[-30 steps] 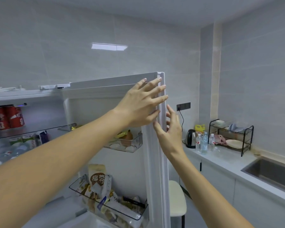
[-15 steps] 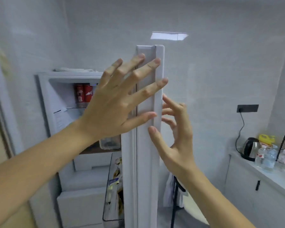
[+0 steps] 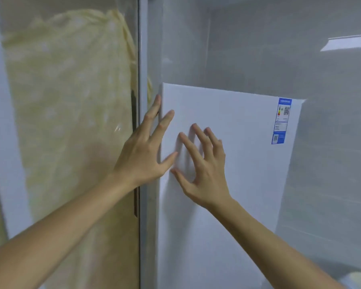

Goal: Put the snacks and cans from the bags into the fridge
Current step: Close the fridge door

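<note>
Two bare hands rest on the white fridge door (image 3: 227, 163), which faces the camera and looks closed, its flat front filling the centre and right of the scene. The left hand (image 3: 143, 152) sits at the door's left edge with fingers straight and spread, the upper fingers lying along the edge and the thumb reaching onto the front panel; it grips nothing. The right hand (image 3: 202, 167) is just beside it on the front panel, fingers spread and slightly bent, fingertips (image 3: 182, 136) against the white surface, likewise holding nothing. The two thumbs lie close together, though whether they touch cannot be told.

A blue and white energy label (image 3: 281, 120) is stuck near the door's upper right corner, well apart from the hands. To the left of the fridge stands a grey vertical frame post (image 3: 143, 49), and beyond it a glass panel (image 3: 71, 38) with a pale yellow patterned curtain (image 3: 71, 101) behind it. Grey wall tiles (image 3: 279, 49) rise above and to the right of the door, carrying the reflection of a ceiling light (image 3: 348, 43).

The snacks and cans are out of sight, as are the bags. The scene is somewhat blurred.
</note>
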The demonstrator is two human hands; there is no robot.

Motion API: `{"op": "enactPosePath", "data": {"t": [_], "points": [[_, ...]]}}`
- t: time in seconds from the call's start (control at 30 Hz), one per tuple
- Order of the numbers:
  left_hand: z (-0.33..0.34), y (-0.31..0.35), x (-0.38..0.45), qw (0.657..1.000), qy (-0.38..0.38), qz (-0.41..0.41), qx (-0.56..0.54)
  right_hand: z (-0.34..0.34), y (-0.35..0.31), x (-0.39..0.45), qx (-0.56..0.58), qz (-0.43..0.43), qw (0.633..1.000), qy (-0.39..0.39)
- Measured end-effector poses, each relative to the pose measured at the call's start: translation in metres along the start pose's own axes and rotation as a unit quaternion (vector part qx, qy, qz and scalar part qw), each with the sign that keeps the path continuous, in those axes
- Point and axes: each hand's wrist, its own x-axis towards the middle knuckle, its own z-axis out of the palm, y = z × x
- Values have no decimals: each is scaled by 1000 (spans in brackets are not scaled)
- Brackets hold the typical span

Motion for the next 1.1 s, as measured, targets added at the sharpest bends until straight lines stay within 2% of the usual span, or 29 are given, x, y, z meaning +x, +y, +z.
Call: {"op": "enactPosePath", "data": {"t": [0.27, 0.4, 0.6, 0.73, 1.1], "points": [[104, -90, 31, 995, -26, -96, -33, 90, 74, 49, -151, -35, 986, -62], [158, -122, 50, 992, -47, -117, -13, 127, 115, 66, -213, -39, 973, -82], [233, -158, 76, 992, -85, -90, 15, 170, 170, 81, -287, -20, 952, -104], [270, -166, 85, 990, -114, -86, -5, 186, 200, 85, -320, -2, 939, -122], [298, -180, 85, 994, -72, -69, -44, 191, 217, 83, -326, -22, 938, -119]]}}
